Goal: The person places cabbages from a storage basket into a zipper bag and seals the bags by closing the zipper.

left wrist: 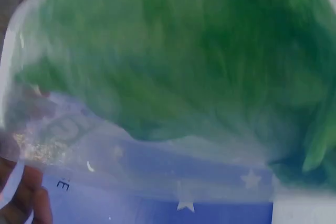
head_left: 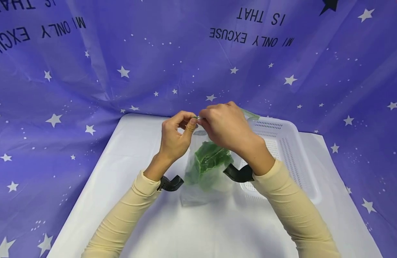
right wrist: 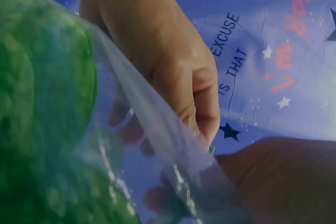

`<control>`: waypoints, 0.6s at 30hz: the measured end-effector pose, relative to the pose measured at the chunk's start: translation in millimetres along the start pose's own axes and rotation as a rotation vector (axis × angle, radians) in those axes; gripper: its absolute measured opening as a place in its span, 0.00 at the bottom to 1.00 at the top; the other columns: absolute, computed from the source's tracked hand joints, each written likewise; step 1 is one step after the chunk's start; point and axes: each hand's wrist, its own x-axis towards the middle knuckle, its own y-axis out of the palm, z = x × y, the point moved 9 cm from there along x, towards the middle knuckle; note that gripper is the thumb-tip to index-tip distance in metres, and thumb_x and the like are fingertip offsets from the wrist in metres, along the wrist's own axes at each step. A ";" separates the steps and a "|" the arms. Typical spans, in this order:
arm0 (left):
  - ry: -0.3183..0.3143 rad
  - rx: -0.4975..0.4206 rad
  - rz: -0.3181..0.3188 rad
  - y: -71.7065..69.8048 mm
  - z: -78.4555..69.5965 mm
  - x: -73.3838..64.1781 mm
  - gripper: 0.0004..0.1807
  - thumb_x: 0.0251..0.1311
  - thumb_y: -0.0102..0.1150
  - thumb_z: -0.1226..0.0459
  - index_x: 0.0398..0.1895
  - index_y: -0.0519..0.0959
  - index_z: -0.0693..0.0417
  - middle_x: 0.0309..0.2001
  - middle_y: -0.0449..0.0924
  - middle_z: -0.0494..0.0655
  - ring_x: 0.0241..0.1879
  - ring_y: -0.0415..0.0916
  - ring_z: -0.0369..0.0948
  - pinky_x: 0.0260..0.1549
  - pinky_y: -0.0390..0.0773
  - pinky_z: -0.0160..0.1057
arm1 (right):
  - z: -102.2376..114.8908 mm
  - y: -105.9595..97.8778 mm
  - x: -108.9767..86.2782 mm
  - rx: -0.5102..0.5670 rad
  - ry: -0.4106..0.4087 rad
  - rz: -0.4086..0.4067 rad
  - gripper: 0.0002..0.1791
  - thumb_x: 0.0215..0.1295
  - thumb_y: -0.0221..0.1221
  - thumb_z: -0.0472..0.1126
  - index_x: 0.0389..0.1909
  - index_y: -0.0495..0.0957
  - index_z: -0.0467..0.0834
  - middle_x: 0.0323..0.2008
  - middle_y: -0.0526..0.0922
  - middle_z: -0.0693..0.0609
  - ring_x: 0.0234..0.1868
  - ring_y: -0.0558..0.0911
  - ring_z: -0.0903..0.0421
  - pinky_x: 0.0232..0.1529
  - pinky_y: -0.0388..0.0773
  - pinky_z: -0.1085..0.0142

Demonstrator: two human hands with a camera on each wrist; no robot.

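Observation:
A clear plastic bag [head_left: 208, 190] with green leafy vegetable [head_left: 213, 157] inside hangs below both hands; its leaves fill much of the left wrist view. My left hand [head_left: 176, 138] pinches the bag's top edge between thumb and index finger. Right beside it, my right hand [head_left: 225, 123] grips the same edge with curled fingers, the two sets of fingertips nearly meeting. A small green bit shows at the left fingertips. In the right wrist view, the bag's clear film [right wrist: 157, 129] slants across in front of the fingers.
A white perforated plastic basket [head_left: 290, 150] stands on the right of the white table [head_left: 147, 215], partly behind my right forearm. Some green-printed plastic [head_left: 250, 114] lies at its far left corner. A purple star-patterned cloth [head_left: 185, 53] hangs behind the table.

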 end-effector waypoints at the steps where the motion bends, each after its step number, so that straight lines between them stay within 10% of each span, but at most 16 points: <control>1: 0.008 0.006 -0.004 -0.4 -0.3 -0.7 0.05 0.65 0.59 0.68 0.35 0.82 0.62 0.28 0.82 0.49 0.26 0.78 0.40 0.28 0.77 0.36 | -0.9 0.0 -0.6 0.023 -0.019 -0.013 0.07 0.66 0.61 0.41 0.28 0.83 0.46 0.22 0.78 0.57 0.23 0.77 0.54 0.32 0.71 0.54; 11: 0.052 -0.013 -0.098 -13.9 -2.9 0.2 0.03 0.61 0.62 0.72 0.33 0.84 0.61 0.27 0.82 0.47 0.27 0.77 0.42 0.29 0.75 0.35 | -13.4 -3.4 -4.7 0.074 -0.078 0.048 0.08 0.66 0.62 0.47 0.34 0.87 0.50 0.28 0.83 0.58 0.28 0.78 0.56 0.36 0.72 0.54; 18: -0.052 -0.044 -0.224 -52.0 14.8 -0.3 0.04 0.62 0.61 0.72 0.32 0.82 0.67 0.25 0.82 0.50 0.25 0.77 0.38 0.28 0.75 0.33 | -44.7 -4.0 -23.7 0.023 -0.029 0.103 0.10 0.65 0.62 0.48 0.39 0.88 0.49 0.39 0.86 0.54 0.47 0.81 0.49 0.49 0.70 0.46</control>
